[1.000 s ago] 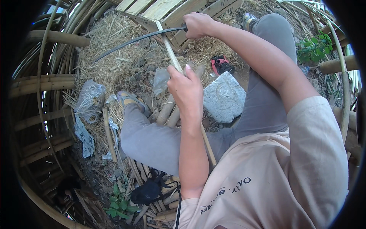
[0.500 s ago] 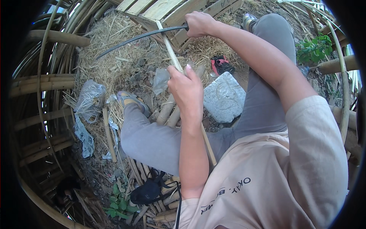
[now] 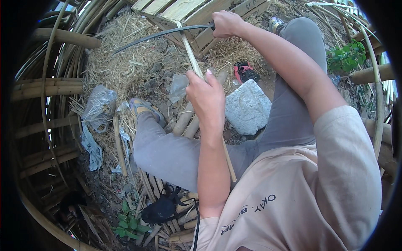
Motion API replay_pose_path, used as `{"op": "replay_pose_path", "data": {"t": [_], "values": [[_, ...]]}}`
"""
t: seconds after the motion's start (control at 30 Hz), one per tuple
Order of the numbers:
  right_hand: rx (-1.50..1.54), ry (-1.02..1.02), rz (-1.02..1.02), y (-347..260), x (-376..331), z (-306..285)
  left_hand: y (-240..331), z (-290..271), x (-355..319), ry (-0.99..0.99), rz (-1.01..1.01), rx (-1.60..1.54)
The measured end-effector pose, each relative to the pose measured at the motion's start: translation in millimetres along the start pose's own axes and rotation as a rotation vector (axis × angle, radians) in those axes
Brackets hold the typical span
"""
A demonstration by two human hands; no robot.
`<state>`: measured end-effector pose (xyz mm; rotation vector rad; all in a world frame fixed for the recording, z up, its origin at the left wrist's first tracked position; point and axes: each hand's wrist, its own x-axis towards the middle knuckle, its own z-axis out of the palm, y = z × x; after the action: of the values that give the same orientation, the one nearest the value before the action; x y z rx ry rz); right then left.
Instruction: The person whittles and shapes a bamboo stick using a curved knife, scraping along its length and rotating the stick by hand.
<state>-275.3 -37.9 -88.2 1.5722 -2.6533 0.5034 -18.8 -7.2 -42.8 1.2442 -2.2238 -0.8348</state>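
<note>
My left hand (image 3: 206, 94) is closed around a pale split bamboo strip (image 3: 190, 54), thumb lying along it. The strip's far end points away toward a wooden crate, and its near end passes under my forearm to my lap. At the far side, my right hand (image 3: 227, 24) grips the handle of a long machete-like blade (image 3: 163, 32), dark and slightly curved. The blade reaches leftward across the strip close to its far tip, and appears to touch it. Most of the handle is hidden in my fist.
A slatted wooden crate (image 3: 184, 12) stands at the far side. Between my legs lies a grey stone block (image 3: 248, 106), with a red and black item (image 3: 245, 72) beyond it. Clear plastic bags, straw and bamboo poles (image 3: 184, 119) cover the ground. A black bag (image 3: 161, 209) lies nearby on the left.
My right hand and the blade have shifted slightly away and to the right. The strip and my left hand have moved a little to the right, within the same grip.
</note>
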Motion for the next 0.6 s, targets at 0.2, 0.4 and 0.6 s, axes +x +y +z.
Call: {"op": "replay_pose_path", "data": {"t": [0.2, 0.4, 0.6], "values": [[0.001, -0.010, -0.018, -10, -6, -13, -13, 2, 9, 0.003, -0.003, -0.082], [-0.008, -0.012, -0.048, -18, -16, -24, -21, 8, 16, 0.012, 0.050, -0.088], [-0.007, -0.102, -0.032, -22, -17, -28, -16, 6, 22, -0.262, -0.363, -0.523]]}}
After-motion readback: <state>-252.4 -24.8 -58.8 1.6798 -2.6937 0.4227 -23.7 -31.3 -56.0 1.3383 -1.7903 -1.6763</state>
